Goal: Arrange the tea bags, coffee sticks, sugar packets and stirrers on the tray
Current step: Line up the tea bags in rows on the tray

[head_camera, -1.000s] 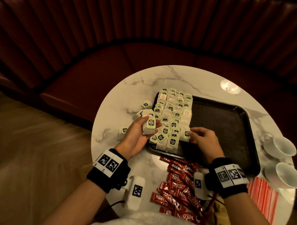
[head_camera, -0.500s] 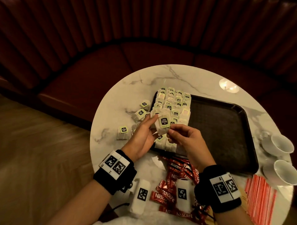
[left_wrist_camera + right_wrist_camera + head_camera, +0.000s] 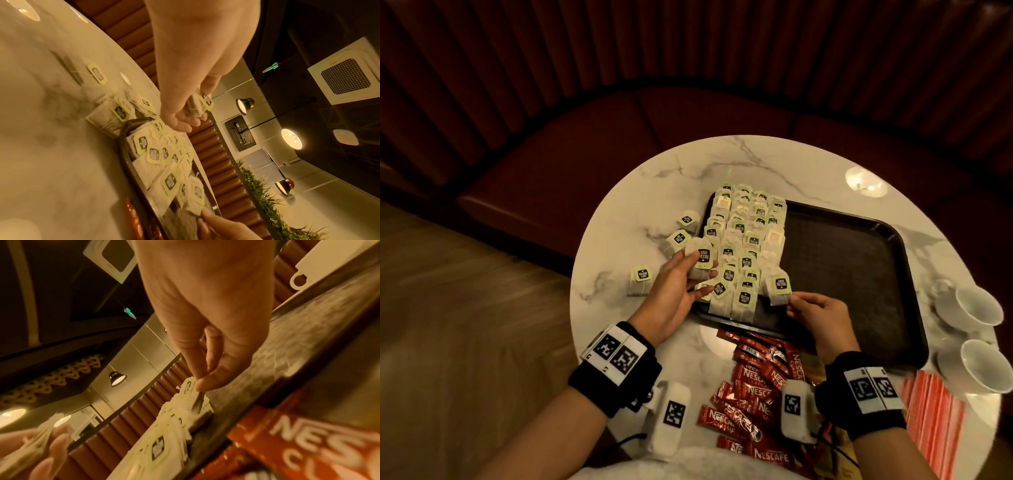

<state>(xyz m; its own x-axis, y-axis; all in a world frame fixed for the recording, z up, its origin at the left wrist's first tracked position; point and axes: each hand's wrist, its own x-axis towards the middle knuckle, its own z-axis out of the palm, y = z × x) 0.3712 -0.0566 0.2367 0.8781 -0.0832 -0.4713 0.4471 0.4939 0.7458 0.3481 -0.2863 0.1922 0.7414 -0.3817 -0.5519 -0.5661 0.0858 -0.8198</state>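
Half a second ago both hands met over one tea bag at the near left of the tray; now the right hand (image 3: pixel 816 317) has carried it rightwards to the near end of the rows, while the left hand (image 3: pixel 674 291) has stayed by the tray's left rim.

Going by size, the round marble desk (image 3: pixel 619 274) carries everything. On it lies the dark tray (image 3: pixel 859 260), its left part filled with overlapping rows of tea bags (image 3: pixel 743 240), its right part bare, probably kept for the other items. Coffee sticks (image 3: pixel 750 383) lie in a loose heap on the desk at the near edge, and red-striped packets (image 3: pixel 931 411) sit near the right wrist; whether these are sugar or stirrers I cannot tell. Two white cups (image 3: pixel 976 308) stand at the far right. A few loose tea bags (image 3: pixel 641 281) wait on the desk left of the tray.

The left hand curls round a small stack of tea bags (image 3: pixel 700 262), seemingly as a supply. The right hand pinches the single tea bag (image 3: pixel 779 289) by its lower corner, likely so it can be laid flat beside the last row.
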